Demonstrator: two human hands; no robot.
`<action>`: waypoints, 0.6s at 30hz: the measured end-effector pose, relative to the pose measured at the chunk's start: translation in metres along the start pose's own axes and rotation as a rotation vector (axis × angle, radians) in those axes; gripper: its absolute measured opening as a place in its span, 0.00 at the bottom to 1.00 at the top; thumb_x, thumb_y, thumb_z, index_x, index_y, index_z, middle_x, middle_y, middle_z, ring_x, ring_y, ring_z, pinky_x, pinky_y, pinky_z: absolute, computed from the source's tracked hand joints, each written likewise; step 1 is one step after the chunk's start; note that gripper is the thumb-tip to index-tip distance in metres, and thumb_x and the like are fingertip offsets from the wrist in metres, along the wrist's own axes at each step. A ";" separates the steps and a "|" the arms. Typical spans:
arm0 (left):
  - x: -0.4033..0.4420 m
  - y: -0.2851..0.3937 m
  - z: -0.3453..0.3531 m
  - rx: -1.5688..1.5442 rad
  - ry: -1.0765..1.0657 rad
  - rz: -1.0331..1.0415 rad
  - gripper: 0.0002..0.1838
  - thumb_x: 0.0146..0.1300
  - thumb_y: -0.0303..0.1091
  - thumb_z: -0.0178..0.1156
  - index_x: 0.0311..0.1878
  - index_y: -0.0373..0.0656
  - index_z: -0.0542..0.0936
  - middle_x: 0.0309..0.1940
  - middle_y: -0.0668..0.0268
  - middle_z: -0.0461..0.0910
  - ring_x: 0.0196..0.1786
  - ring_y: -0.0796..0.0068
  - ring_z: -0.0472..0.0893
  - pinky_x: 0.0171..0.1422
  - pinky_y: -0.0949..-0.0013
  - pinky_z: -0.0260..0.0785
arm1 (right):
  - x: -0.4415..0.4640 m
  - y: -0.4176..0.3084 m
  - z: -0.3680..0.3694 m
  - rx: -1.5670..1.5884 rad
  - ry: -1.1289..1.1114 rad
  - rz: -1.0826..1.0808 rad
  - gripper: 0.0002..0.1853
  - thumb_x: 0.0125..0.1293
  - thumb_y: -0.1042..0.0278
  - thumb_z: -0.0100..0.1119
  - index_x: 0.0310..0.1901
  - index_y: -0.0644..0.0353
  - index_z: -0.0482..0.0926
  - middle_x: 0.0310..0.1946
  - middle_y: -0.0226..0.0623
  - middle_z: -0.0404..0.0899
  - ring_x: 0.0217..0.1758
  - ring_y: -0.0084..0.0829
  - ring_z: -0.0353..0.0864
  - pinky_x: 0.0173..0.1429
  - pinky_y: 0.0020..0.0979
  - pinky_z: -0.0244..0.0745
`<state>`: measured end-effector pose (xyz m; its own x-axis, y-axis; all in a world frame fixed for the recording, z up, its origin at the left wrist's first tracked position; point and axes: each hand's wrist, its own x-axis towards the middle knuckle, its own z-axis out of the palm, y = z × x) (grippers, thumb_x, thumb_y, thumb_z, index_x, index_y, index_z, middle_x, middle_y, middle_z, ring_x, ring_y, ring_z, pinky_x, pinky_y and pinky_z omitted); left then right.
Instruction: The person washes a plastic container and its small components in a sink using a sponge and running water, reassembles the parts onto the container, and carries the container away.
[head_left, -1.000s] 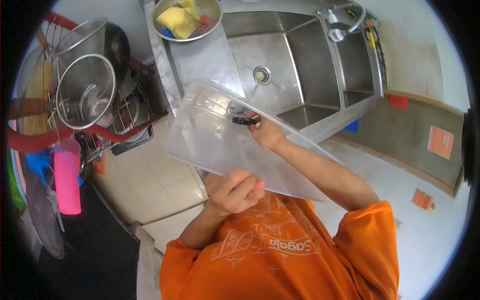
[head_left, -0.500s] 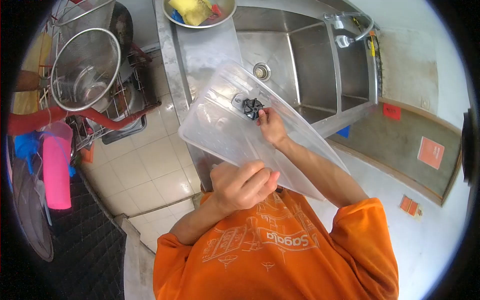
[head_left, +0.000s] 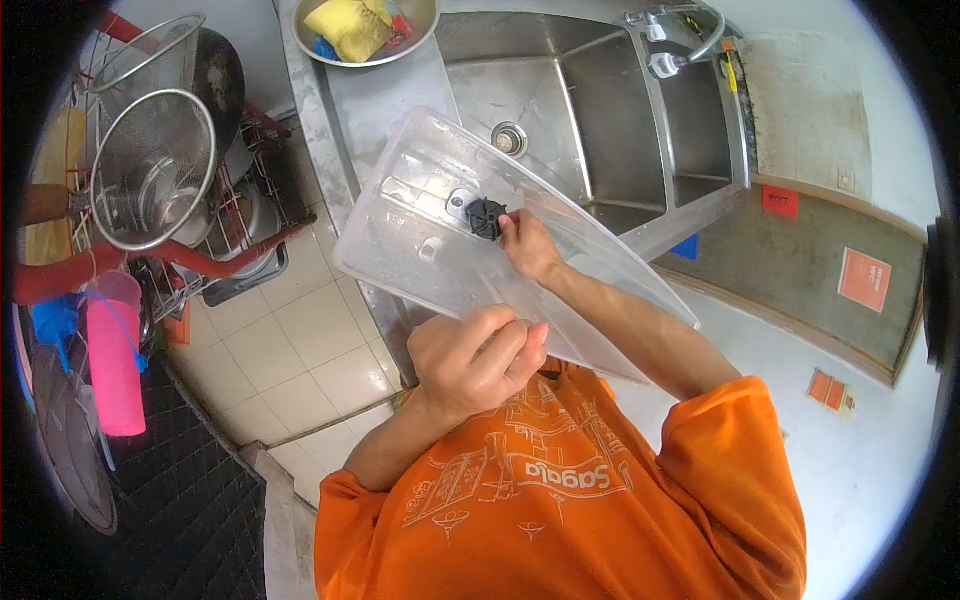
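A clear plastic tub (head_left: 400, 235) is tilted between my body and the steel sink. My left hand (head_left: 477, 360) is closed at its near rim, palm side turned up. Inside the tub's outline, my right hand (head_left: 528, 245) pinches a small black, round, ribbed piece (head_left: 486, 218) between thumb and fingers. Beside that piece is a small pale oval part with a dark hole (head_left: 459, 202). Whether the piece touches the tub wall cannot be made out.
The steel sink (head_left: 615, 120) has a drain and a tap (head_left: 665, 65). A metal bowl (head_left: 425, 35) with a yellow cloth or sponge sits on the counter. At left stand a rack with wire strainers (head_left: 155, 170) and a pink bottle (head_left: 115, 350). A framed board (head_left: 820, 250) is at right.
The black piece has turned from edge-on to face-on between my right fingers. The tub's tilt has shifted a little. My left hand stays closed at the rim.
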<state>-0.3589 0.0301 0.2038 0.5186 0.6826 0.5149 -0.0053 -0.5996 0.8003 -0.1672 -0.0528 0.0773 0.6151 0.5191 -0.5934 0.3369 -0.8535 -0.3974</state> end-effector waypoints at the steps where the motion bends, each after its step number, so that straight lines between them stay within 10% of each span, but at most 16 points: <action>1: 0.001 0.000 0.000 0.004 -0.002 -0.003 0.11 0.57 0.34 0.67 0.21 0.45 0.80 0.25 0.72 0.74 0.16 0.77 0.70 0.18 0.73 0.58 | -0.001 0.004 0.003 -0.001 0.008 -0.015 0.21 0.75 0.57 0.48 0.45 0.73 0.75 0.37 0.63 0.81 0.46 0.60 0.80 0.52 0.48 0.73; 18: 0.006 0.005 0.002 -0.011 -0.009 -0.031 0.08 0.54 0.34 0.69 0.23 0.47 0.80 0.23 0.73 0.75 0.15 0.75 0.70 0.17 0.71 0.59 | -0.031 -0.046 -0.024 -0.507 0.013 -0.282 0.31 0.63 0.57 0.65 0.61 0.65 0.66 0.40 0.55 0.81 0.39 0.55 0.83 0.44 0.48 0.80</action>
<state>-0.3539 0.0305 0.2104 0.5262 0.6972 0.4868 0.0018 -0.5734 0.8193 -0.1843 -0.0311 0.1308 0.4594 0.7318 -0.5034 0.7865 -0.5986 -0.1524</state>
